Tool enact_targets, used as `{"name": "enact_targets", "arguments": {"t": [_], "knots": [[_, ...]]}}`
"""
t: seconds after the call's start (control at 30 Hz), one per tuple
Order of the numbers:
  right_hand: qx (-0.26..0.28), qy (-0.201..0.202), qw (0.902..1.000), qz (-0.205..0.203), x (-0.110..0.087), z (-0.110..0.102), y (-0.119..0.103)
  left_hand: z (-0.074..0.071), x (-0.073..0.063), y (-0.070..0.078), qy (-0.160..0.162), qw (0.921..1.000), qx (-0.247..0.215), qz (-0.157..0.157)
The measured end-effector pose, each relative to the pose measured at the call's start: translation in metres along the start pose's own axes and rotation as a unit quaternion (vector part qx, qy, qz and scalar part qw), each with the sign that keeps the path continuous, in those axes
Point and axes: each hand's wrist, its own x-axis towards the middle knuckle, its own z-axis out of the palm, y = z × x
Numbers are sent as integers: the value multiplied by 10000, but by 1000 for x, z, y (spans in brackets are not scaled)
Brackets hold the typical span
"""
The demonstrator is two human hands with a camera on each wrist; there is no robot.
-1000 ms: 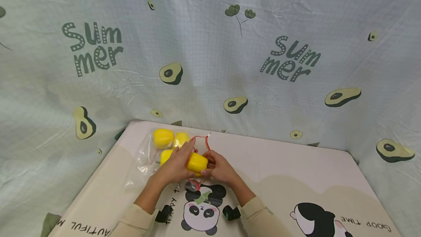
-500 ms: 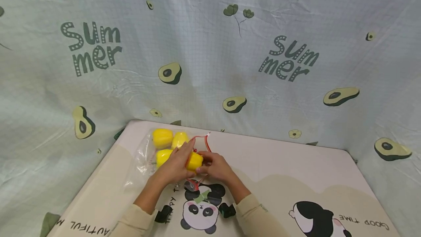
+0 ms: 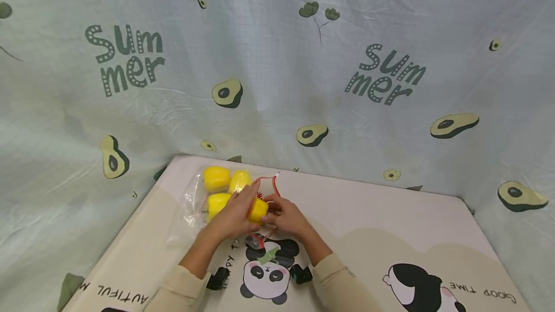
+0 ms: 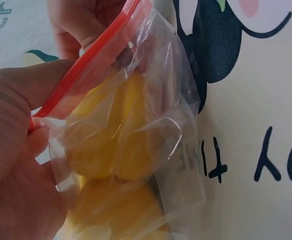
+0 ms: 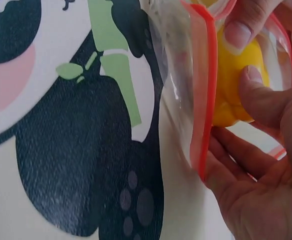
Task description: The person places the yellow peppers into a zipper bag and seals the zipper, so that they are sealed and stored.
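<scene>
A clear zip bag (image 3: 191,213) with a red-edged mouth lies on the table, several yellow bell peppers (image 3: 217,179) inside. My left hand (image 3: 234,213) grips the bag by its mouth; in the left wrist view, its thumb hooks over the red strip (image 4: 88,57). At the opening, my right hand (image 3: 288,216) holds one yellow bell pepper (image 5: 231,95), thumb on its end and fingers beneath. That pepper sits partly within the red-rimmed mouth, its far side hidden by the bag and my left hand.
The table (image 3: 347,211) carries a panda print (image 3: 265,278) below my hands and ends at a hanging avocado-print cloth (image 3: 269,61) behind. Black devices (image 3: 218,278) sit by both wrists. A dark object (image 3: 113,309) peeks in at the bottom left edge.
My right hand has shifted left with the yellow bell pepper, which is now deeper in the bag's mouth. My left hand keeps its grip on the bag, nearly still.
</scene>
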Motion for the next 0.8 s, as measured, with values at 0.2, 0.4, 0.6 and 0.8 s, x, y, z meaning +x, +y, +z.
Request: {"name": "enact_targets", "arguments": {"t": [0.2, 0.4, 0.6, 0.8], "knots": [[-438, 80, 9990, 41, 1, 5, -7, -2, -1, 1, -73, 9999, -9, -141], [-40, 133, 9999, -65, 1, 5, -6, -2, -2, 0, -42, 9999, -60, -108], [120, 349, 9991, -195, 3, 10, -2, -1, 0, -1, -54, 10000, 26, -41], [-437, 475, 9979, -76, 6, 16, -10, -3, -1, -1, 4, 9998, 170, 64]]}}
